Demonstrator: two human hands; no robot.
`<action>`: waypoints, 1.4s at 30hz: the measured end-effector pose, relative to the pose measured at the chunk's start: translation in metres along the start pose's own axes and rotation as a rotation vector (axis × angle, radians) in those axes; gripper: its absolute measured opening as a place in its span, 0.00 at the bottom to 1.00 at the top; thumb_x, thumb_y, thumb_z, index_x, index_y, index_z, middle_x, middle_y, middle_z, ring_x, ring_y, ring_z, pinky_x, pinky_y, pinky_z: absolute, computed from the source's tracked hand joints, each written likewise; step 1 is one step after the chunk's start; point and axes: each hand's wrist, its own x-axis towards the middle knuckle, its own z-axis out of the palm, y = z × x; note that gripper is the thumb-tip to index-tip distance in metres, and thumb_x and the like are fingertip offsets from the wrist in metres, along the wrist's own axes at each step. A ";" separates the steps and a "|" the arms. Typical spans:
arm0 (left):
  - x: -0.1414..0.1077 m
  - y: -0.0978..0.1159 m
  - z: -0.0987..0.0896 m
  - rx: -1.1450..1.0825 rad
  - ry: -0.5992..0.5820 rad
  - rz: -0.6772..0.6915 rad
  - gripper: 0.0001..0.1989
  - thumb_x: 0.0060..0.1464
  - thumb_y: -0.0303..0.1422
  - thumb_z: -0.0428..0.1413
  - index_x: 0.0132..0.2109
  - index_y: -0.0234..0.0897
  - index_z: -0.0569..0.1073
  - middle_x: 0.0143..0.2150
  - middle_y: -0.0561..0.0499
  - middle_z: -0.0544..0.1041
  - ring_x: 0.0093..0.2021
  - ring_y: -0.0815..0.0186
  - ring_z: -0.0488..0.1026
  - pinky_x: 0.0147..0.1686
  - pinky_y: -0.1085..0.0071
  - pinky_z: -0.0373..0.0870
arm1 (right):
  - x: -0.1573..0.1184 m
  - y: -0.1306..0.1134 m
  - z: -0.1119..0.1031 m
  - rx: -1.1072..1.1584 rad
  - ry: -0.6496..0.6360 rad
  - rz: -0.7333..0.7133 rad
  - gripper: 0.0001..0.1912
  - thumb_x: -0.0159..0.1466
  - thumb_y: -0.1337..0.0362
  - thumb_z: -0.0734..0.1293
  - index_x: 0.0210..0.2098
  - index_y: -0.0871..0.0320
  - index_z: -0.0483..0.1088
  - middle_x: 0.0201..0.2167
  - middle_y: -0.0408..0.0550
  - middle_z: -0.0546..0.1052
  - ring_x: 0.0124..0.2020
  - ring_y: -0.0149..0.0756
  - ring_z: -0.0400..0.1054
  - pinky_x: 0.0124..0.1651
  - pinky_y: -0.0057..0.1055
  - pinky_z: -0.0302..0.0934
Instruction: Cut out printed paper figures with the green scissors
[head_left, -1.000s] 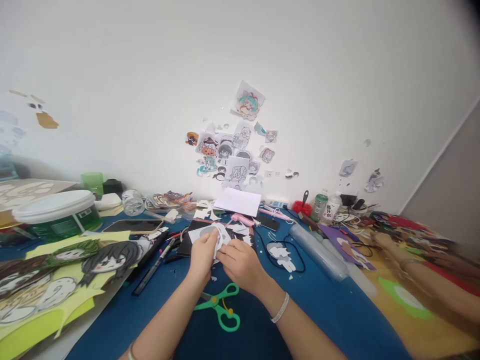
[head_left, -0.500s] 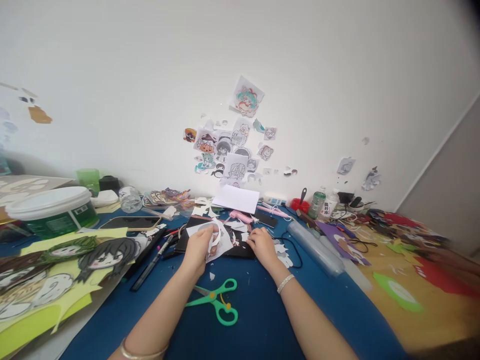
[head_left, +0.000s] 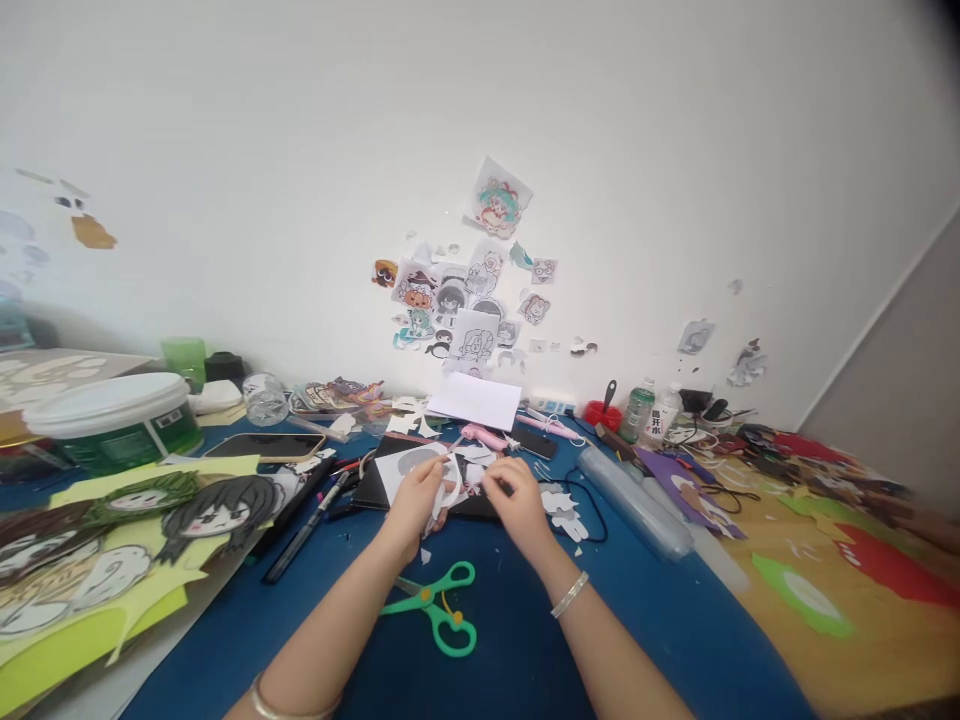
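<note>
My left hand (head_left: 417,500) is closed around a curved white paper cut-out (head_left: 453,487), gripping it above the dark board (head_left: 373,485). Behind that hand lies a white sheet (head_left: 391,472) printed with a grey shape. To the right, my right hand (head_left: 519,500) has its fingers curled and pinched together near small white paper pieces (head_left: 474,470); whatever sits between the fingertips is too small to make out. Green-handled scissors (head_left: 442,600) lie partly spread on the blue mat, below both hands and touched by neither, their blade tips partly behind my left forearm.
A pink glue gun (head_left: 484,436) lies behind the hands. White scraps (head_left: 564,512) and a black cable (head_left: 600,500) are at right, beside a clear plastic roll (head_left: 637,505). Markers (head_left: 307,530), a phone (head_left: 264,447) and yellow paper drawings (head_left: 150,590) occupy the left.
My right hand's fingers have drawn together into a pinch and moved slightly left, off the scraps. My left hand still holds the cut-out, now turned somewhat. The view has shifted a little.
</note>
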 end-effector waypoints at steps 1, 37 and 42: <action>-0.001 -0.002 0.002 0.044 -0.024 0.015 0.16 0.50 0.35 0.50 0.47 0.36 0.67 0.18 0.56 0.68 0.08 0.73 0.57 0.08 0.78 0.50 | 0.000 -0.010 0.002 -0.010 -0.017 -0.073 0.11 0.62 0.67 0.59 0.25 0.59 0.68 0.28 0.46 0.72 0.33 0.33 0.63 0.38 0.30 0.58; 0.002 -0.006 -0.001 -0.047 -0.052 0.020 0.18 0.43 0.46 0.55 0.22 0.34 0.66 0.08 0.58 0.60 0.09 0.75 0.56 0.10 0.79 0.50 | -0.007 -0.059 0.028 0.045 0.064 0.081 0.07 0.59 0.68 0.63 0.26 0.56 0.71 0.28 0.46 0.70 0.34 0.36 0.61 0.35 0.30 0.56; 0.006 -0.003 -0.007 -0.053 0.025 0.023 0.18 0.43 0.44 0.56 0.19 0.36 0.62 0.08 0.60 0.57 0.09 0.76 0.53 0.10 0.80 0.47 | 0.006 -0.037 0.016 0.160 0.027 -0.016 0.08 0.59 0.68 0.62 0.31 0.56 0.73 0.33 0.47 0.70 0.38 0.36 0.62 0.42 0.32 0.58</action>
